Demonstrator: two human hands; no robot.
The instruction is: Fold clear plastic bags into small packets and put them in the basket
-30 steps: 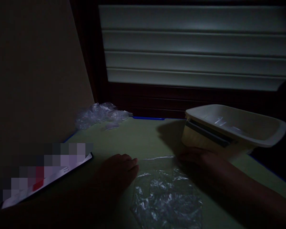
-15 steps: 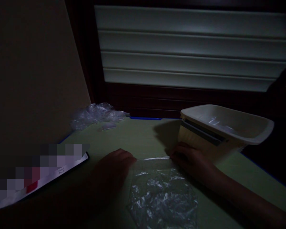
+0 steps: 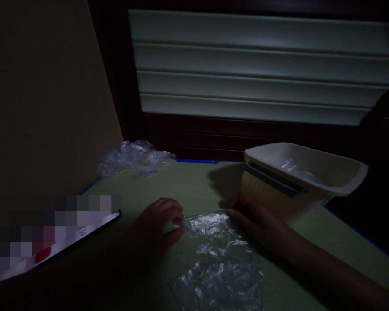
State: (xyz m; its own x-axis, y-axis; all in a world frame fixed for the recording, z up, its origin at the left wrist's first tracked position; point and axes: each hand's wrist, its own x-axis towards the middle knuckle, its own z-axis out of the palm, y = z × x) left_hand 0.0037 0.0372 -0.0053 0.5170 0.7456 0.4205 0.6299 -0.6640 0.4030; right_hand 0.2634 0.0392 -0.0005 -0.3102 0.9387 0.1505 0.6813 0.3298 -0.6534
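pinching clear plastic film [image 3: 227,283] by far edge | left hand [image 3: 162,221] | right hand [image 3: 256,218]

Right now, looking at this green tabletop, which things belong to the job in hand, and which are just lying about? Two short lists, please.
In hand:
clear plastic piece
left hand, at its far left corner
right hand, at its far right corner

Apparently lying about:
crumpled plastic heap, by the wall
cream tub, near the right hand
partly pixelated flat item
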